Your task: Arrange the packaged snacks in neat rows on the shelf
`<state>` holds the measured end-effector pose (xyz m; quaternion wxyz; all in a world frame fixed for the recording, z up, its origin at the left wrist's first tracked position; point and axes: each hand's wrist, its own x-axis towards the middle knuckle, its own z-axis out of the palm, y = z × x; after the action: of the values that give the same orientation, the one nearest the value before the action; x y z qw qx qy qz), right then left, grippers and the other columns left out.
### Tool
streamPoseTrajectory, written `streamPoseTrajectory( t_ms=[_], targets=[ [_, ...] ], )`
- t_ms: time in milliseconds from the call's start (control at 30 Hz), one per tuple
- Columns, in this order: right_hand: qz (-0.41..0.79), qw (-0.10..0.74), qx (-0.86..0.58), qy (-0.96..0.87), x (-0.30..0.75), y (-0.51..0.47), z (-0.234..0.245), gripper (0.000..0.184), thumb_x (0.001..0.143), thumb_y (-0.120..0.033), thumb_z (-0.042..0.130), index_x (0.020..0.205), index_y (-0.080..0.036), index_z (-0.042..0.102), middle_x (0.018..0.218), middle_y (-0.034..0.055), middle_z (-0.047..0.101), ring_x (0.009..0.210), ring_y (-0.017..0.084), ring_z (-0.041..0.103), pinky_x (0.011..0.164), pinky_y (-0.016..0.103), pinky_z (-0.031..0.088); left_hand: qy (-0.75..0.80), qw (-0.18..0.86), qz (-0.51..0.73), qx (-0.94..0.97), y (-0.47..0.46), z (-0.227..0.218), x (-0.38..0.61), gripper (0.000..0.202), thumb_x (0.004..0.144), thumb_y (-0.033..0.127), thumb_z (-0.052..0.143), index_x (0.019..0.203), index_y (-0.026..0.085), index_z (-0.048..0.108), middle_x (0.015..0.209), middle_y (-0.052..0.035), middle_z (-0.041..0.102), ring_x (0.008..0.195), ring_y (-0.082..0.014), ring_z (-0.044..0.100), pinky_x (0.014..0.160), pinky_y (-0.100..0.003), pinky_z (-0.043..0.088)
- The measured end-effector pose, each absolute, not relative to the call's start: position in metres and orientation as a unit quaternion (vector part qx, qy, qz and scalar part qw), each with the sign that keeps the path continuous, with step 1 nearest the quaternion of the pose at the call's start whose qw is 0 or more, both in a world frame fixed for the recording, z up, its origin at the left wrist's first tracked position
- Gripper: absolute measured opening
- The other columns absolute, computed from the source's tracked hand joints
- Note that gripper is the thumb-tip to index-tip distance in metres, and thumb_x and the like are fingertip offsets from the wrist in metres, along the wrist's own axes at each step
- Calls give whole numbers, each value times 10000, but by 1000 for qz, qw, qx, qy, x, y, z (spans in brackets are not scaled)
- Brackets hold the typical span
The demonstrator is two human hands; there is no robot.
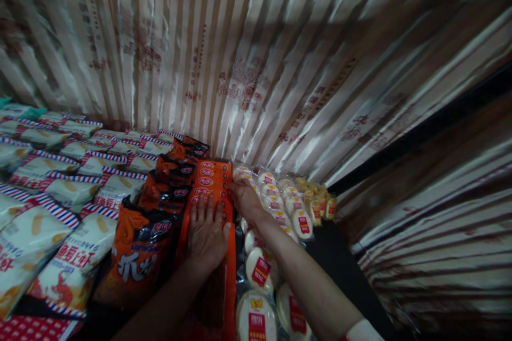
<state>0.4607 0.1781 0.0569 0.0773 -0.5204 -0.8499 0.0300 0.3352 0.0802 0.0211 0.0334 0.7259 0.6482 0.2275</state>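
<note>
The left hand (208, 237) lies flat, fingers extended, on a row of overlapping glossy orange plastic packets (214, 186); the right hand (246, 200) bends at their right edge, its grip unclear. The step looks like squaring the row; the next move likely calls for even, light pressure. Black-and-orange crinkled bags (140, 250) stand left, clear-wrapped round white crackers (302, 222) right, on a black table (340, 261). Shiny striped curtains (248, 74) enclose the dim space.

Dim light dulls the orange packets (216, 170) as pale glare streaks the far curtain (240, 37), blurred and stretched toward the right.
</note>
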Motion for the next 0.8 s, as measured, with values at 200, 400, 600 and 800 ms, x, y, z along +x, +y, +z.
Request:
streamPoseTrajectory(
  t_ms=[200,400,600,800],
  targets=[
    [10,59,-543,-837,455,182,57,222,859,-143,512,944,-191,712,936,73,689,930,181,552,898,268,371,651,43,221,725,79,25,334,507,884,410,433,1323,164,492,1448,-133,369,1376,-324,233,1128,-501,197],
    [-19,50,-582,-811,450,181,53,198,861,-175,518,1002,-161,657,947,94,688,936,192,549,891,269,363,652,37,227,723,80,25,334,508,871,426,463,1308,171,508,1447,-111,375,1377,-311,240,1135,-502,189],
    [-33,47,-613,-788,447,180,55,227,841,-196,531,1040,-149,628,925,97,687,948,213,532,855,276,371,650,30,223,726,79,26,334,504,885,411,440,1323,167,490,1450,-117,368,1379,-313,231,1136,-502,178],
    [-23,32,-600,-799,446,180,54,190,850,-194,511,949,-178,672,929,89,697,893,186,553,899,280,339,653,38,224,723,79,25,334,515,866,441,470,1301,168,517,1450,-115,366,1374,-324,240,1135,-499,189]
  ],
)
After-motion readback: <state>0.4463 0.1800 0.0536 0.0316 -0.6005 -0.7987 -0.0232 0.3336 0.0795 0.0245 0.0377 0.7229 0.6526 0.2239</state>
